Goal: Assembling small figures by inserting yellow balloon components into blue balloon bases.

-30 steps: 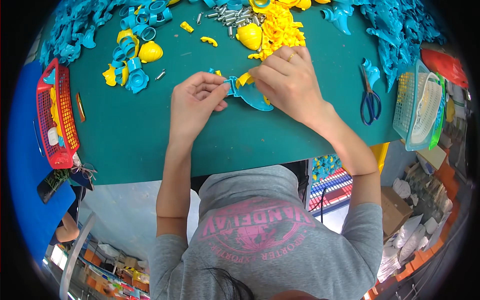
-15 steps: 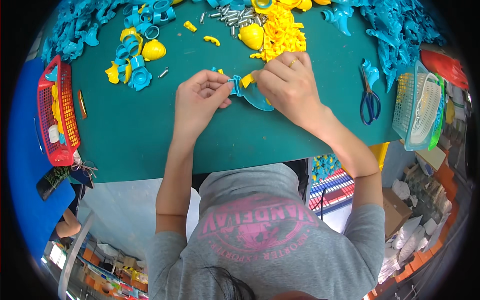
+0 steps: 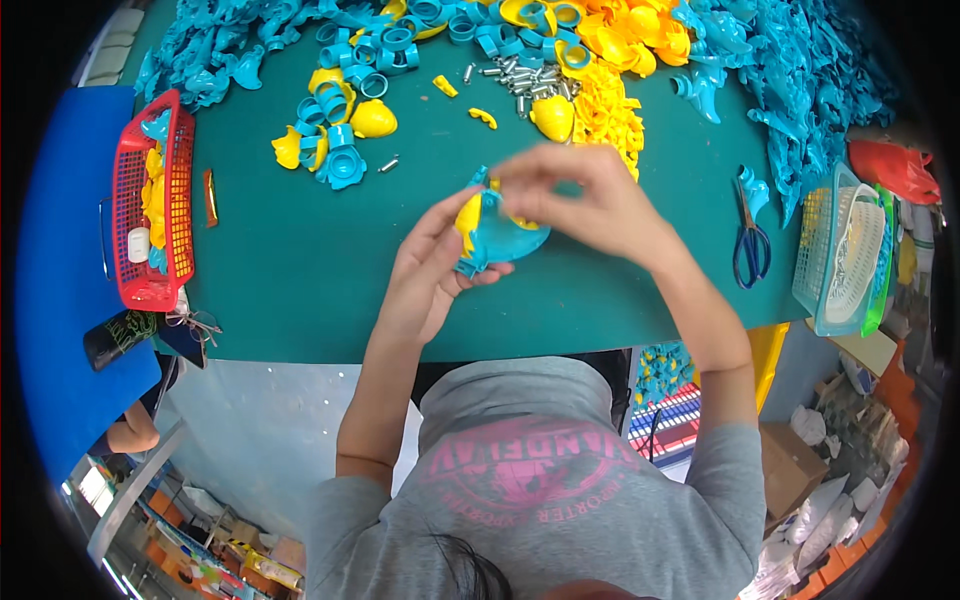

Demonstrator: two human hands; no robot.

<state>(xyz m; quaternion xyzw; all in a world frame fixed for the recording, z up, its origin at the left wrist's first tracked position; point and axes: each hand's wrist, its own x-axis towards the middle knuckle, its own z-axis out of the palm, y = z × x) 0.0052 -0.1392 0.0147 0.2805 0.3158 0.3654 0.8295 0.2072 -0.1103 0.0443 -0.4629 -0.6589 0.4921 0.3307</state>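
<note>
A blue plastic part (image 3: 505, 242) with a rounded, disc-like body is gripped by my left hand (image 3: 425, 270), thumb on its near-left side and fingers curled beneath. A yellow piece (image 3: 467, 226) sits at the part's left side, beside my left thumb. My right hand (image 3: 590, 200) hovers over the part's upper right, its fingers bent and smeared by motion. A bit of yellow shows under those fingers. Whether my right hand touches the part or holds something small cannot be made out.
Beyond my hands lie small yellow pieces (image 3: 612, 115), metal pins (image 3: 525, 80), blue rings (image 3: 398, 38) and yellow shells (image 3: 374, 119). Heaps of blue parts (image 3: 800, 90) fill the far corners. Scissors (image 3: 751, 250) and a pale basket (image 3: 820, 250) are right; a red basket (image 3: 180, 200) stands left.
The blue part has turned in my left hand, bringing the yellow piece on its left side into sight. My right hand has lifted slightly off it. The whole view has shifted.
</note>
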